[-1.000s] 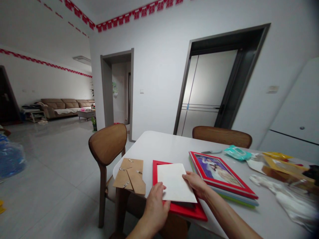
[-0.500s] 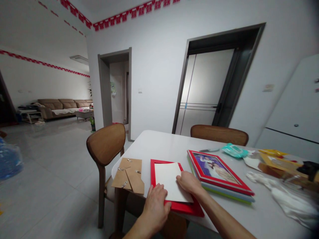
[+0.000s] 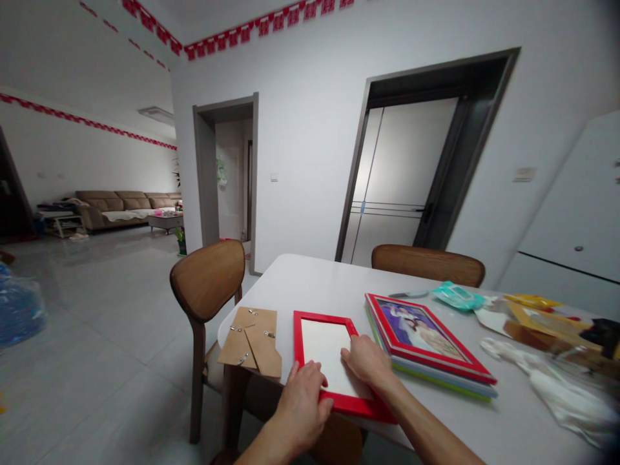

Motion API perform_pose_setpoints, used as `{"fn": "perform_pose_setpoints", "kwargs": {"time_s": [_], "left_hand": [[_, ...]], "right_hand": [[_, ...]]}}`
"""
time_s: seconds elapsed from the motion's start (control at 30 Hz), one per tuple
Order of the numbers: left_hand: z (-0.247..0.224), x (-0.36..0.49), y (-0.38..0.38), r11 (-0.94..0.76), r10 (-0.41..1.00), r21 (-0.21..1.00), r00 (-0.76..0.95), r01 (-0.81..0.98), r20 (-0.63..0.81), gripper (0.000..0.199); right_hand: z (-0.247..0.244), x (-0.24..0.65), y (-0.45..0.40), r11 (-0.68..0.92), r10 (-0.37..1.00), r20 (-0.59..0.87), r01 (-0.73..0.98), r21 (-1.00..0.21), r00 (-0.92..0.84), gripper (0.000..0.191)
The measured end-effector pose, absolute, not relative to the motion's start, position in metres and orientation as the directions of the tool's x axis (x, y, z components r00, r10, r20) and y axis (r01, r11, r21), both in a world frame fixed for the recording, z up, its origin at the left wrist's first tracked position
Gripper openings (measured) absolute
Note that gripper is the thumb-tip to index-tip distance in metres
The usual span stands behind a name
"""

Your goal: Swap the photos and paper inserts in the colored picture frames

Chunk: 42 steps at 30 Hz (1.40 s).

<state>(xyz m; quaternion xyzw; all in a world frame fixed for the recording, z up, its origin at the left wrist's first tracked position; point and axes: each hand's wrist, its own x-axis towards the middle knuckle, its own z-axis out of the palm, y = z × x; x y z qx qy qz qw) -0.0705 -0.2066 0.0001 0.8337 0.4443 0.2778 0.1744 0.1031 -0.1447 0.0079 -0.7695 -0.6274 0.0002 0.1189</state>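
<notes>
A red picture frame (image 3: 321,317) lies at the near edge of the table, with a white sheet (image 3: 325,345) fitting inside its opening. My left hand (image 3: 306,394) grips the frame's near left corner, fingertips over the sheet's edge and thumb on the near rail. At the right rail, my right hand (image 3: 365,361) has its fingers curled around the side, with the thumb pressing on the sheet. Left of the frame rests a brown backing board (image 3: 264,349) with metal clips and a fold-out stand. The frame's near right corner is partly hidden by my right forearm.
Right of my hands is a stack of frames, topped by a red framed photo (image 3: 421,329). Beyond it lie a knife (image 3: 409,295), a teal wipes pack (image 3: 458,296), yellow packaging (image 3: 542,316) and crumpled white wrapping (image 3: 557,387). Wooden chairs (image 3: 208,278) stand around the table (image 3: 310,278).
The white sheet, lying askew over the frame before, now sits down within the red border, which shows on all sides. Both hands have barely moved.
</notes>
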Motion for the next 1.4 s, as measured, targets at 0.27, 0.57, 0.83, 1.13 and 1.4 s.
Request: {"fn": "perform_pose_setpoints", "kwargs": {"time_s": [0.27, 0.57, 0.83, 1.13, 1.4], "left_hand": [[-0.02, -0.19, -0.165, -0.219, 0.954, 0.429, 0.1, 0.876, 0.283, 0.056], [-0.021, -0.209, -0.155, -0.19, 0.945, 0.418, 0.05, 0.888, 0.323, 0.033], [0.007, -0.15, -0.173, -0.335, 0.921, 0.474, 0.177, 0.814, 0.346, 0.035], [0.002, -0.073, -0.186, -0.452, 0.892, 0.5, 0.362, 0.739, 0.27, 0.03], [0.004, -0.073, -0.185, -0.501, 0.865, 0.437, 0.45, 0.747, 0.222, 0.021]], "right_hand": [[0.009, 0.021, -0.158, 0.221, 0.946, 0.296, 0.932, -0.286, -0.133, 0.036], [0.0, -0.044, -0.157, 0.33, 0.903, 0.392, 0.871, -0.365, -0.178, 0.032], [0.022, 0.034, -0.179, 0.369, 0.877, 0.446, 0.844, -0.389, -0.178, 0.033], [0.012, 0.119, -0.203, 0.271, 0.913, 0.377, 0.919, -0.285, -0.152, 0.028], [0.004, 0.123, -0.204, 0.215, 0.938, 0.326, 0.938, -0.273, -0.12, 0.029]]}}
